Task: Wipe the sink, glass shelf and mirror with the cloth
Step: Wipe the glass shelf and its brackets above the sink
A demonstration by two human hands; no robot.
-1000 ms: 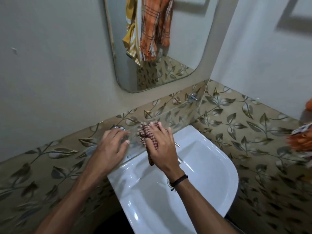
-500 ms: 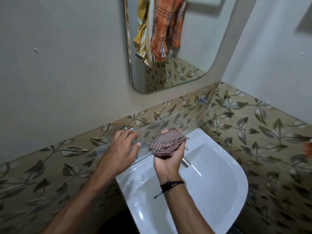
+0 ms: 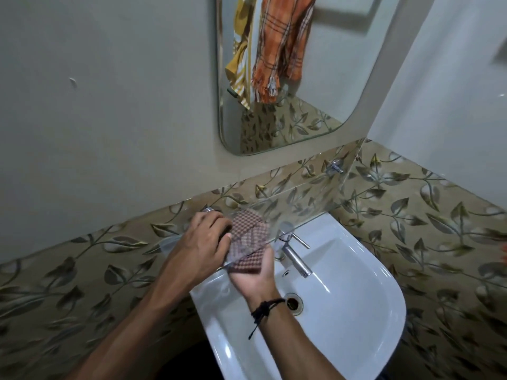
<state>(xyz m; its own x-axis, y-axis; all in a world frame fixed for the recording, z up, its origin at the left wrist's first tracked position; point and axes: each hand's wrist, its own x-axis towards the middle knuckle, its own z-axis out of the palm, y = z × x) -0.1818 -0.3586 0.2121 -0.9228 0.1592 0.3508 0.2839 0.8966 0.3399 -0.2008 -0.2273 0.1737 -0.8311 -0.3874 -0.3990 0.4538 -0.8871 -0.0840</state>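
Above the sink (image 3: 343,319), our right hand (image 3: 256,281), palm up, holds the cloth (image 3: 248,237) against the underside of the glass shelf (image 3: 307,201). Our left hand (image 3: 199,245) rests atop the shelf's left end; we cannot tell whether it grips. We judge shelf-wiping in hand; next come strokes rightward, then the mirror (image 3: 315,86).
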